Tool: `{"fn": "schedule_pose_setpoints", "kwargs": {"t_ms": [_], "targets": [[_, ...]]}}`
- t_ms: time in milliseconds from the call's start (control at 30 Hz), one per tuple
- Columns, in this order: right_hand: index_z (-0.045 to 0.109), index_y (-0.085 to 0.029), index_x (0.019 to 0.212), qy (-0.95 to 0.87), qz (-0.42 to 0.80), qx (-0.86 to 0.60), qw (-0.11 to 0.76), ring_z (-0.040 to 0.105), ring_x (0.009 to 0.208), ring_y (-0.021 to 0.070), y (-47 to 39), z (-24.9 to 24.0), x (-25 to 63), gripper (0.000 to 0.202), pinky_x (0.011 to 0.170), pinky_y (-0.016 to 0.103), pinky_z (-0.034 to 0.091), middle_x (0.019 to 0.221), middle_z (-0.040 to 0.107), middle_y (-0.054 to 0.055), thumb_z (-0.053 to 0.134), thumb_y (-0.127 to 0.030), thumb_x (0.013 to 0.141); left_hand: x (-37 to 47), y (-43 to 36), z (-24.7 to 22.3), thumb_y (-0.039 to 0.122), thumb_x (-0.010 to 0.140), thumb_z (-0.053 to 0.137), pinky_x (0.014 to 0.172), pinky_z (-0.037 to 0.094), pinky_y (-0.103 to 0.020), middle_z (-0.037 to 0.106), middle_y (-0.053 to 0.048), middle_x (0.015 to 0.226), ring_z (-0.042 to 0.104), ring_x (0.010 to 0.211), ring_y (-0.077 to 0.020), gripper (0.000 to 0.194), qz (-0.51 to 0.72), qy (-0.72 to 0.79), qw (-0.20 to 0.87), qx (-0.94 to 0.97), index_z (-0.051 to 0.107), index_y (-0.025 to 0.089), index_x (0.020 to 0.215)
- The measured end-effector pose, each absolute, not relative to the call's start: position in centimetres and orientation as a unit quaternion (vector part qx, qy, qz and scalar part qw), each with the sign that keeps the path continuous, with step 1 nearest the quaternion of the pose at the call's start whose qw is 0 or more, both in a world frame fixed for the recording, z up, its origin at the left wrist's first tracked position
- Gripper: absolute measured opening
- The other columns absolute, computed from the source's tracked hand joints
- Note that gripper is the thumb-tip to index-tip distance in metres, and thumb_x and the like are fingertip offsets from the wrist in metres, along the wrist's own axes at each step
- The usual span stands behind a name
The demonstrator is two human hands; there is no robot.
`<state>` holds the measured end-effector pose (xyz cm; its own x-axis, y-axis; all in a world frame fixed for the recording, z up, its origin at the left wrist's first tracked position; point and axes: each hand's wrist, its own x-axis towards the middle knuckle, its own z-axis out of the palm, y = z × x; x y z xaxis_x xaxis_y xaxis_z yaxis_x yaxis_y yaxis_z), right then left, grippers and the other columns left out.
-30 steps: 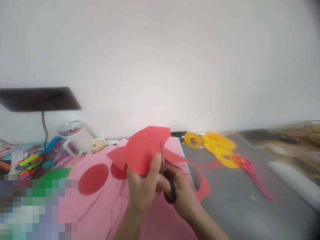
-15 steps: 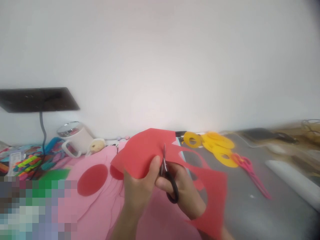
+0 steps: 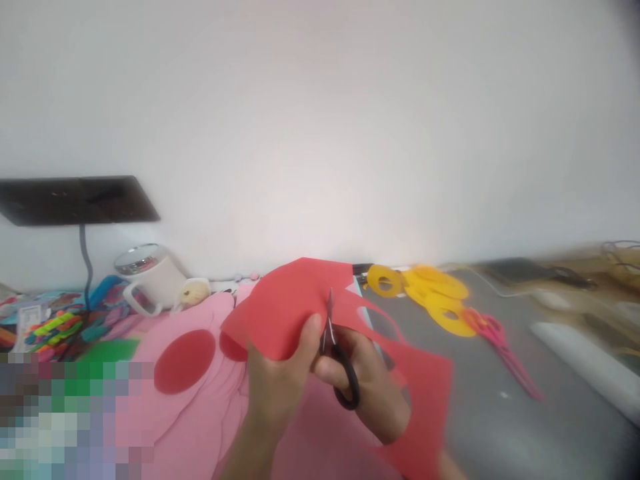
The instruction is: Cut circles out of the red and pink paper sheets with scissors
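Note:
My left hand point(image 3: 280, 373) pinches the lower edge of a sheet of red paper point(image 3: 285, 300), its thumb lying on top near the cut. In my right hand point(image 3: 373, 380) is a pair of black-handled scissors point(image 3: 346, 377), the blades pointing away from me and a little apart in the red paper. A cut strip of the same sheet, with rounded cutouts, drapes over the right hand and wrist. Beneath the hands lie pink paper shapes point(image 3: 193, 427). On them at the left rests a red oval point(image 3: 185, 361); a second one is partly hidden under the sheet.
Yellow paper rings point(image 3: 435, 291) and pink scissors point(image 3: 505, 353) lie on the grey mat point(image 3: 500, 427) to the right, beside a white bar point(image 3: 590, 367). Back left stand a white lidded mug point(image 3: 157, 283) and colourful clutter. A dark panel point(image 3: 80, 200) with a cable is on the wall.
Both hands keep nearly the same place and grip. The loose red strip at the right has sagged slightly lower over the right wrist.

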<state>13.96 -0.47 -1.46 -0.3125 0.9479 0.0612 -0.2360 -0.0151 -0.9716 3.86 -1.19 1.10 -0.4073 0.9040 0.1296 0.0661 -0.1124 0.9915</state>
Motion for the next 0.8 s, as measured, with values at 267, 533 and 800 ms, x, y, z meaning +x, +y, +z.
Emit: {"fn": "schedule_pose_setpoints", "kwargs": {"t_ms": [267,533,800], "targets": [[0.046,-0.021,0.066,-0.518,0.616,-0.363,0.469,0.028,0.057,0.0103,-0.33,-1.83,13.95,0.04,0.052,0.025,0.025,0.061,0.034,-0.007,0.08,-0.041,0.069,3.84,-1.22,1.22,0.035,0.07,0.068,0.041,0.045,-0.022,0.054,0.003,0.047,0.053,0.044,-0.0119,0.027,0.599,0.594,0.342,0.415,0.055,0.02,0.051],[0.053,-0.02,0.075,-0.515,0.621,-0.356,0.471,0.034,0.058,0.0118,-0.51,-2.22,14.16,0.036,0.054,0.026,0.029,0.062,0.04,-0.005,0.079,-0.044,0.07,3.64,-1.07,1.21,0.037,0.068,0.068,0.044,0.048,-0.024,0.058,0.003,0.048,0.057,0.045,-0.0136,0.026,0.59,0.611,0.331,0.411,0.056,0.021,0.052],[0.055,-0.02,0.077,-0.521,0.619,-0.371,0.455,0.046,0.061,0.0145,-0.39,-2.25,14.14,0.031,0.059,0.028,0.038,0.064,0.044,-0.004,0.076,-0.042,0.07,3.8,-1.34,1.87,0.035,0.069,0.066,0.037,0.041,-0.023,0.049,0.004,0.035,0.047,0.033,-0.0109,0.038,0.577,0.616,0.354,0.403,0.045,0.022,0.04]]}}
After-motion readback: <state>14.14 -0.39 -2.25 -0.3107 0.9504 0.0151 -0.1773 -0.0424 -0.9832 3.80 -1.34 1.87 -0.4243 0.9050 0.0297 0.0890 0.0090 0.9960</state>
